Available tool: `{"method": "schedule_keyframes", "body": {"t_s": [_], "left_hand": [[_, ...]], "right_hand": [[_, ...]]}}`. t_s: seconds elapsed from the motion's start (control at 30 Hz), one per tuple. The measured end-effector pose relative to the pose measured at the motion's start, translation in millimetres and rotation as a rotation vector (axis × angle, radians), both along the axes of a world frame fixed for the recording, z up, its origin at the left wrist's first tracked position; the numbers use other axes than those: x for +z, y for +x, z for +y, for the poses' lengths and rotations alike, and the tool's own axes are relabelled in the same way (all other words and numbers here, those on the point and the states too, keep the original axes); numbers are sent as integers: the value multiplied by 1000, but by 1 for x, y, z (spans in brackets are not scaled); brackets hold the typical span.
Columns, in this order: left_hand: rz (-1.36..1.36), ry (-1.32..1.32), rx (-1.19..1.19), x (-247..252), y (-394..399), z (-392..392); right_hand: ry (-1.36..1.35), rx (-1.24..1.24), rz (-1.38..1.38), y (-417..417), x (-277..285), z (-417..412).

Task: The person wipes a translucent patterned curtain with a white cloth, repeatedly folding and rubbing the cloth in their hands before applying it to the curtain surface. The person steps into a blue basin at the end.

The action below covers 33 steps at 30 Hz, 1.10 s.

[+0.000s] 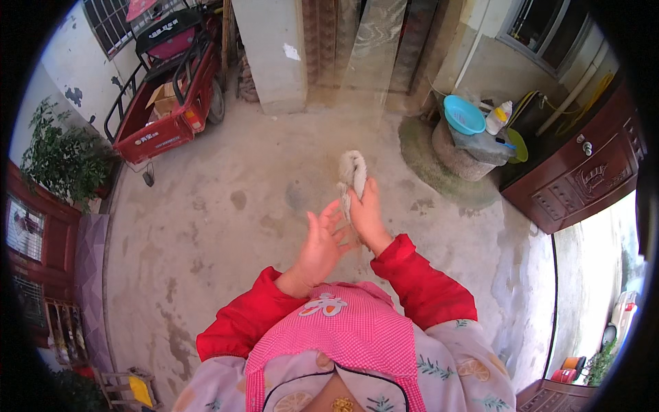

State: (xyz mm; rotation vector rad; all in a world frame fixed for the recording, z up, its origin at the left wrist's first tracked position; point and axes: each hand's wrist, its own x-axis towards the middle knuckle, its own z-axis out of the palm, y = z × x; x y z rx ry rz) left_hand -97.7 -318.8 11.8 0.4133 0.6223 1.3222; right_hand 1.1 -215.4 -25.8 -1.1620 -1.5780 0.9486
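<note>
My right hand grips a folded, light grey-white cloth that stands up above the thumb and fingers. Just left of it is my left hand, its fingers spread and nothing held in it; the fingertips come near the cloth's lower part, and whether they touch cannot be told. Both hands are in front of a pink checked apron with a rabbit patch, over the concrete floor. A faint, see-through streak overlaps the view around and above the cloth.
A red cargo tricycle holding a cardboard box stands upper left. At upper right, a stone stand bears a blue basin and bottles. An open brown door is at right. Potted plants and a small chair are at left.
</note>
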Motion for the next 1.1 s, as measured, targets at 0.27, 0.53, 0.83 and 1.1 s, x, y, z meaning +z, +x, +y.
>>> {"method": "schedule_keyframes", "body": {"t_s": [0.27, 0.53, 0.83, 1.1], "left_hand": [[-154, -93, 244, -23, -40, 18], [-122, 12, -152, 8, -1, 5], [-254, 113, 23, -27, -46, 29], [-121, 72, -44, 10, -14, 11]], "right_hand": [[356, 348, -168, -25, 17, -96], [263, -16, -310, -5, -12, 11], [480, 377, -229, -15, 31, -99], [439, -22, -314, 5, 14, -8]]}}
